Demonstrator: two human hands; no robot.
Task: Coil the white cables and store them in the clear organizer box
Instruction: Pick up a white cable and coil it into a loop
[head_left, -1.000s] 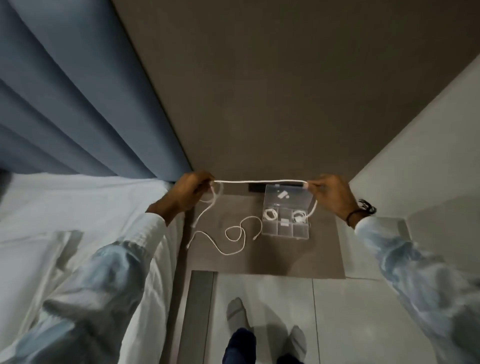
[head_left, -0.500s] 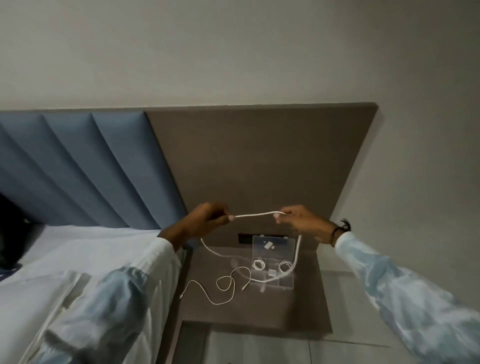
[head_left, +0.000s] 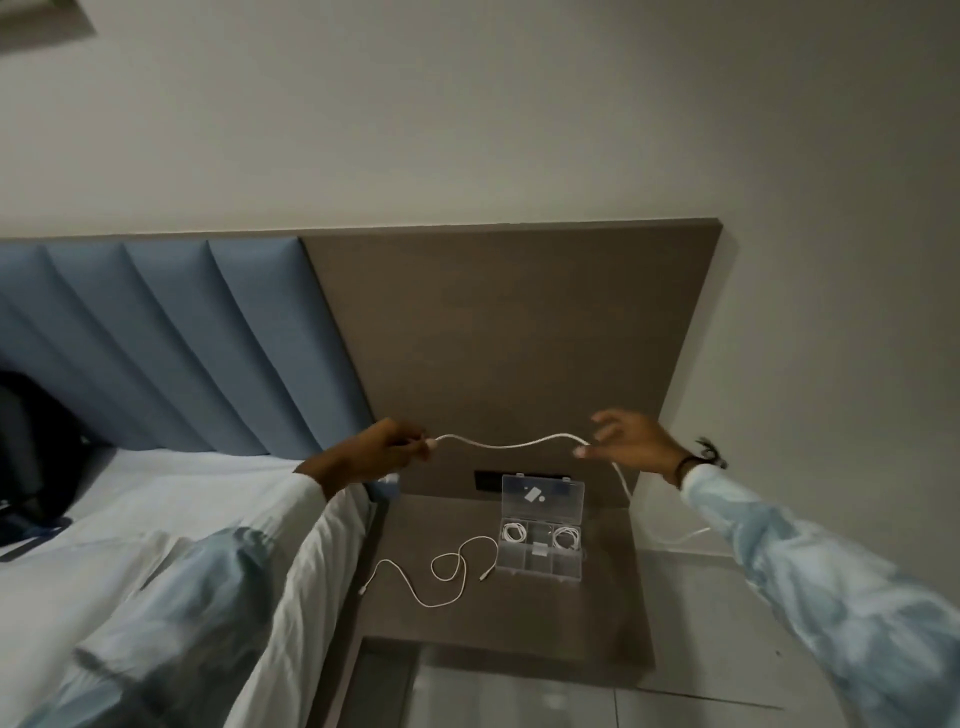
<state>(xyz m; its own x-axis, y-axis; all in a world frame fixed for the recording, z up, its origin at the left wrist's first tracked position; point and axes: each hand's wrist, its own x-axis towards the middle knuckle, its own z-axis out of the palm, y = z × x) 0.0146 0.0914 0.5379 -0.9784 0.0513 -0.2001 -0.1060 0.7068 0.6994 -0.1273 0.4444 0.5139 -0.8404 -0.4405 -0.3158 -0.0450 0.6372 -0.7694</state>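
Since half a second ago the hands have drawn wider apart and the span of white cable (head_left: 511, 443) between them has gone from nearly taut to a slack wave, its tail now trailing down past the right edge of the tabletop (head_left: 613, 613). The left hand (head_left: 382, 452) has its grip closed around the cable's plug end, while the right hand (head_left: 626, 439) has spread its fingers, the cable resting loosely at the thumb and fingertips rather than being pinched. The clear organizer box (head_left: 540, 535) stands open on the tabletop below, with two small white coils already lying in its rear left and rear right compartments; a second loose white cable (head_left: 441, 571) lies snaked just to its left. The step in hand appears to be starting a coil. To do it well, the left hand should keep the plug pinned as an anchor while the right hand slides along the cable, gathers an even length and brings it back to the left hand as a loop, small enough for a compartment. The hanging tail could snag on the tabletop edge, so it is better drawn up gently.
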